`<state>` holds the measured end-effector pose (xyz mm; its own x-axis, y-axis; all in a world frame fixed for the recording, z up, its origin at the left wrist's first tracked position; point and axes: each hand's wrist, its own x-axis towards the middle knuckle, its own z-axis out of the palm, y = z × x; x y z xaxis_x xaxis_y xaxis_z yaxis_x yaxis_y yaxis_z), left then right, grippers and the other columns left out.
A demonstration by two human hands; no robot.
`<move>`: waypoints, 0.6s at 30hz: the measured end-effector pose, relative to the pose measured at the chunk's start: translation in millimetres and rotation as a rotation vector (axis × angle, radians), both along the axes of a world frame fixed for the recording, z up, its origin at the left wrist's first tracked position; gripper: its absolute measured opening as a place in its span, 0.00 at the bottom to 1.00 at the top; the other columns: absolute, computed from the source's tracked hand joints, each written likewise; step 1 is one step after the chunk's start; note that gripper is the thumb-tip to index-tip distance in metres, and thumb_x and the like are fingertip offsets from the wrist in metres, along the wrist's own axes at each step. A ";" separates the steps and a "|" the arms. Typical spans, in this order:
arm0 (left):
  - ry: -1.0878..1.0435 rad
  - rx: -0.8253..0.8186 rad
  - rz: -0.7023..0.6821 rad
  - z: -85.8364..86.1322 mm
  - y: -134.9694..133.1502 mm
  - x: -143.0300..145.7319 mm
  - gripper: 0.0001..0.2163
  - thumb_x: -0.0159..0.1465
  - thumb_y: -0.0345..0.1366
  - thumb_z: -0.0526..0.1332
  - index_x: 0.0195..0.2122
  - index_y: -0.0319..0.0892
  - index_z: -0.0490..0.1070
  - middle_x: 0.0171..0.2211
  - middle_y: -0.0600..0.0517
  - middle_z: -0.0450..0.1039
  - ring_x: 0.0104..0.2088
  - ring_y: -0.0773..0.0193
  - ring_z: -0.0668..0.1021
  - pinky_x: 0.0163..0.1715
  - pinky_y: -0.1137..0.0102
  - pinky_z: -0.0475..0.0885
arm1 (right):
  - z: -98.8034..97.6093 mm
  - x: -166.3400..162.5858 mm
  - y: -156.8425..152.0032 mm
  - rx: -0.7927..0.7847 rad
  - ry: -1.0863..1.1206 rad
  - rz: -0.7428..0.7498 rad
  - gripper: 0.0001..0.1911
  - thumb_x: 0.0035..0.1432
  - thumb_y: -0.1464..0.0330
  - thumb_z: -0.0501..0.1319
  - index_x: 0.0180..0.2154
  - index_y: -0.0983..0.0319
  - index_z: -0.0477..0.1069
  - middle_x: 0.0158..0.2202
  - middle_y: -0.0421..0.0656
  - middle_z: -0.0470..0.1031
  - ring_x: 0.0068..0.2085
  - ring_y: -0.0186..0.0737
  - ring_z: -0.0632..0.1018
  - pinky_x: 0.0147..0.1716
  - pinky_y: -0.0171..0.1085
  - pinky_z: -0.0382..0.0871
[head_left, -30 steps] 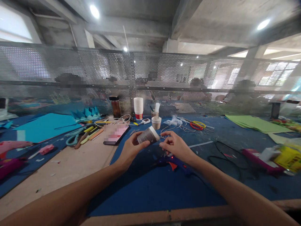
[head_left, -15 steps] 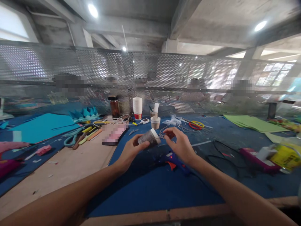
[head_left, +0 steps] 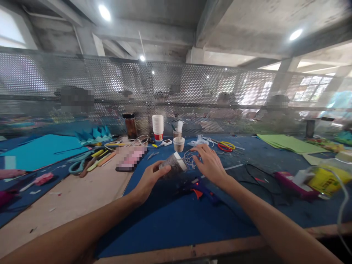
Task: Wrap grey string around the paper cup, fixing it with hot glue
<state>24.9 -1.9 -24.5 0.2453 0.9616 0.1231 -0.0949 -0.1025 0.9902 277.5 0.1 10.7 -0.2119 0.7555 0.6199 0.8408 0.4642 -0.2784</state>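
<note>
My left hand [head_left: 150, 180] is closed around a paper cup [head_left: 172, 165] with a grey, cord-like covering and a white end. The cup is tilted above the blue table mat, its white end towards my right hand. My right hand [head_left: 209, 164] is just right of the cup, palm down, fingers stretched and apart. Loose loops of thin grey cord [head_left: 189, 158] lie between the cup and my right fingertips; whether the fingers touch the cord I cannot tell. Below the hands lies a blue glue gun [head_left: 205, 191] with an orange trigger and a lit red light.
Stacked paper cups [head_left: 157, 126], a small cup [head_left: 179, 145] and a brown jar [head_left: 129, 126] stand at the back. Scissors [head_left: 226, 146] lie right of them, a phone [head_left: 131, 158] left. Blue sheets [head_left: 45, 150] and green sheets [head_left: 288, 143] flank the table before a perforated metal screen [head_left: 187, 88].
My right hand has opened from a pinch to spread fingers, and the cord loops beside the cup show more. My left hand keeps the cup. The whole view has shifted slightly.
</note>
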 end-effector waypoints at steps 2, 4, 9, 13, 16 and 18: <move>0.019 0.017 0.045 0.3 1.7 -0.7 0.25 0.56 0.54 0.72 0.49 0.41 0.80 0.42 0.45 0.83 0.41 0.50 0.82 0.42 0.62 0.74 | 5.8 7.2 -2.2 -0.068 -0.080 -0.089 0.06 0.69 0.66 0.59 0.41 0.58 0.75 0.43 0.47 0.79 0.45 0.49 0.79 0.46 0.46 0.68; 0.033 0.028 0.100 0.7 3.6 -1.2 0.26 0.56 0.53 0.73 0.49 0.40 0.80 0.42 0.45 0.82 0.41 0.50 0.82 0.41 0.63 0.74 | 12.0 15.0 -6.6 -0.265 -0.128 -0.109 0.12 0.69 0.59 0.59 0.34 0.57 0.74 0.34 0.44 0.80 0.35 0.46 0.79 0.37 0.42 0.66; 0.037 0.051 0.195 1.5 6.6 -0.9 0.29 0.54 0.52 0.74 0.51 0.39 0.78 0.43 0.45 0.82 0.42 0.51 0.81 0.41 0.64 0.73 | 19.1 25.9 -26.2 -0.582 -0.334 0.070 0.25 0.59 0.45 0.65 0.23 0.57 0.73 0.24 0.42 0.77 0.26 0.43 0.75 0.28 0.38 0.56; 0.046 0.046 0.229 -0.6 8.0 -0.3 0.28 0.53 0.50 0.75 0.52 0.40 0.77 0.41 0.47 0.82 0.41 0.53 0.82 0.42 0.64 0.73 | 14.2 21.0 -36.1 -0.615 -0.441 0.102 0.27 0.53 0.42 0.69 0.23 0.58 0.72 0.22 0.41 0.74 0.25 0.42 0.74 0.26 0.37 0.53; 0.043 0.040 0.243 -2.7 9.9 -0.5 0.30 0.53 0.49 0.75 0.54 0.40 0.76 0.44 0.46 0.82 0.45 0.51 0.82 0.46 0.62 0.73 | 10.0 18.1 -36.1 -0.628 -0.483 0.110 0.28 0.55 0.42 0.67 0.23 0.58 0.71 0.22 0.41 0.74 0.25 0.41 0.72 0.26 0.37 0.51; 0.021 0.025 0.255 -3.5 11.3 -0.7 0.33 0.52 0.48 0.76 0.57 0.40 0.73 0.47 0.44 0.82 0.48 0.50 0.82 0.49 0.60 0.73 | 8.6 18.8 -34.8 -0.637 -0.479 0.115 0.27 0.55 0.42 0.67 0.23 0.58 0.71 0.22 0.41 0.73 0.24 0.40 0.71 0.26 0.37 0.51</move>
<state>24.3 9.5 -28.1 -0.0018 0.9894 0.1450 -0.0424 -0.1450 0.9885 296.3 -34.7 19.2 -0.4439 0.8904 -0.1010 0.8924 0.4290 -0.1402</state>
